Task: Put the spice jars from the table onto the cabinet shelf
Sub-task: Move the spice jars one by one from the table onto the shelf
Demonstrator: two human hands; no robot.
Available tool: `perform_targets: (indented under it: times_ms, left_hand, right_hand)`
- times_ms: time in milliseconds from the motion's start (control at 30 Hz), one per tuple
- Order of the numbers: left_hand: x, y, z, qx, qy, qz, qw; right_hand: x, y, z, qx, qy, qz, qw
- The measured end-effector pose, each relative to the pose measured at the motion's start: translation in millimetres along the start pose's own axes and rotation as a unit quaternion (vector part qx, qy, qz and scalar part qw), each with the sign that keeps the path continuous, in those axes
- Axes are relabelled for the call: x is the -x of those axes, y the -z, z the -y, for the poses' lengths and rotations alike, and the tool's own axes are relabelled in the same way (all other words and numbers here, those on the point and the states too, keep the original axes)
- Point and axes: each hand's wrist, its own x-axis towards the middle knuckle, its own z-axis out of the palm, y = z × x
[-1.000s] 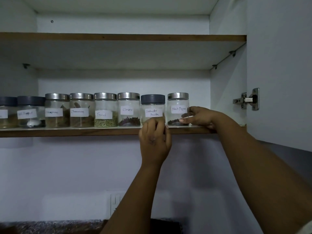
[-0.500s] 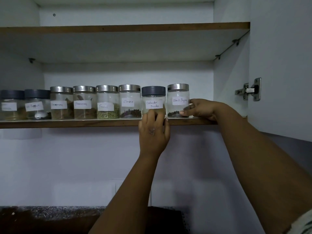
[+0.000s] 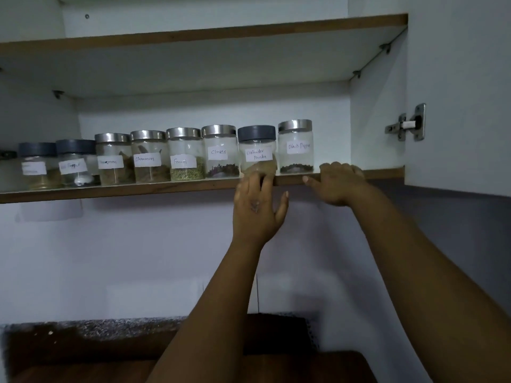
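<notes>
A short round clear glass jar with a dark grey lid and a white paper label reading coriander powder (image 3: 257,150) stands upright near the front edge of the brown-edged white cabinet shelf (image 3: 138,189), between neighbouring jars. It looks light, rigid, smooth and breakable; gripping around its body would be safest. The left hand (image 3: 258,208), fingers loosely spread, touches its base. The right hand (image 3: 336,182), empty, rests on the shelf edge.

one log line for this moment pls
left hand open, fingertips at coriander jar | right hand resting on shelf edge, off pepper jar | jars upright in a row
</notes>
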Motion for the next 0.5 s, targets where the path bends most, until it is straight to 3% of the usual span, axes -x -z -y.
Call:
perform_targets:
  times_ms: [67, 133, 200, 267, 400, 500]
  left_hand:
    - [17, 5, 5, 0.007, 0.02, 0.011, 1.0]
    - [44, 9, 8, 0.009, 0.042, 0.032, 0.999]
    - [83, 12, 13, 0.011, 0.051, 0.066, 0.996]
    - [127, 18, 20, 0.017, 0.072, 0.107, 0.992]
    - [223, 33, 41, 0.032, 0.155, 0.218, 0.963]
    - [295, 49, 51, 0.045, 0.214, 0.301, 0.928]
  right_hand:
    - [20, -29, 3, -0.009, 0.026, -0.123, 0.992]
    - [42, -64, 10, -0.09, 0.038, -0.231, 0.968]
    - [67, -108, 18, -0.151, 0.02, -0.263, 0.953]
    - [97, -160, 25, -0.177, -0.004, -0.203, 0.963]
    - [161, -260, 43, -0.16, -0.016, -0.005, 0.987]
    - [208, -314, 58, -0.145, 0.009, 0.154, 0.977]
